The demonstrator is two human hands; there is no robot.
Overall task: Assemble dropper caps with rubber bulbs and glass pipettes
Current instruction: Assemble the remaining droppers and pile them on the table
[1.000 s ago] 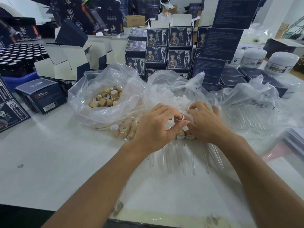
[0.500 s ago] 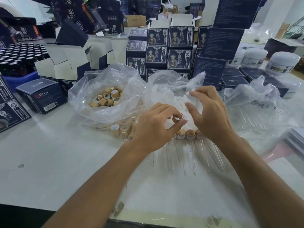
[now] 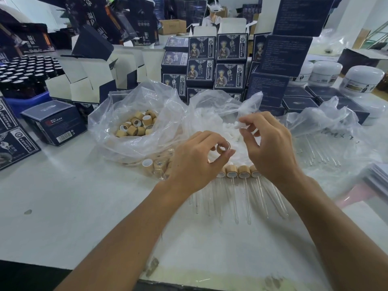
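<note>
Pinching a bamboo cap (image 3: pixel 223 148), the left hand (image 3: pixel 197 162) waits beside the right hand (image 3: pixel 270 148), which grips a white rubber bulb (image 3: pixel 238 124).

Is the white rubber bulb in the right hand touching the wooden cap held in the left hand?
Apart. The head view shows the rubber bulb pinched by the right hand higher up, with a plain gap to the cap gripped by the left hand.

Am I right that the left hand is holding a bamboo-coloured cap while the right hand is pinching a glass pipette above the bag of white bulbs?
Not quite. The left hand does hold a bamboo-coloured cap, but the right hand pinches a white rubber bulb, not a glass pipette. The head view shows it above the bag of white bulbs; the pipettes lie on the table.
</note>
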